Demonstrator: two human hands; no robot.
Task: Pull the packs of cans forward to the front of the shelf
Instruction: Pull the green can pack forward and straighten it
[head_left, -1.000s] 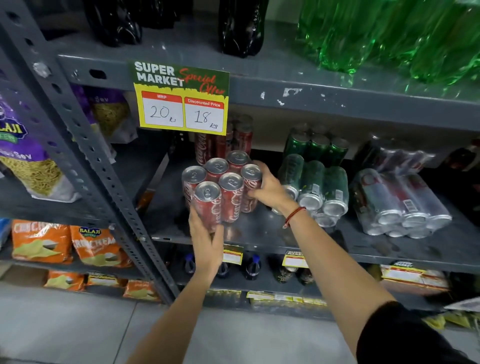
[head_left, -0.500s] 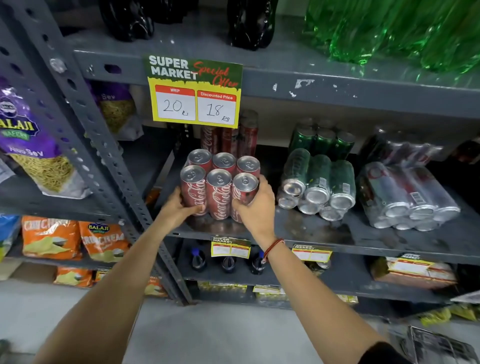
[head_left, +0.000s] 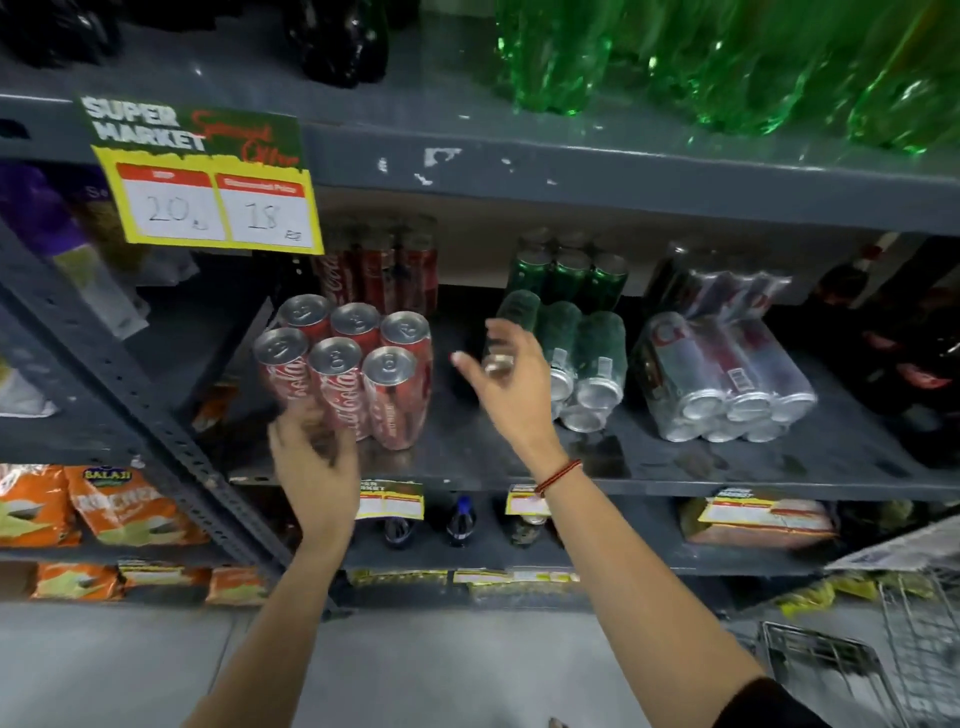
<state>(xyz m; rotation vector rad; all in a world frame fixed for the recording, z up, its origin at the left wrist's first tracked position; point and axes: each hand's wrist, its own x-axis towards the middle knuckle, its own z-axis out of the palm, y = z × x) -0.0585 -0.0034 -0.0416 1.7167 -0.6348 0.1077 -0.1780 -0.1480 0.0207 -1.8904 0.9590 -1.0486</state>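
Note:
A pack of red cola cans (head_left: 358, 374) stands upright near the front of the grey middle shelf (head_left: 519, 467), at its left. My left hand (head_left: 311, 457) hovers just in front of the pack's lower left, blurred, fingers apart, off the cans. My right hand (head_left: 511, 384) is open in the gap to the right of the red pack, in front of a green can pack (head_left: 576, 358) that lies on its side. Further right lies a silver can pack (head_left: 727, 379), also on its side. More red (head_left: 384, 270), green (head_left: 566, 273) and silver (head_left: 727, 291) packs sit at the back.
A yellow price sign (head_left: 208, 192) hangs from the upper shelf edge. Green bottles (head_left: 727, 57) and dark bottles (head_left: 337, 41) stand on the top shelf. Snack bags (head_left: 104, 504) fill the left rack. Dark bottles (head_left: 909, 343) stand at far right. A wire basket (head_left: 857, 670) sits low right.
Both hands have let go of the red pack, which now stands near the shelf's front. My right hand has moved right toward the green pack; my left has dropped back slightly.

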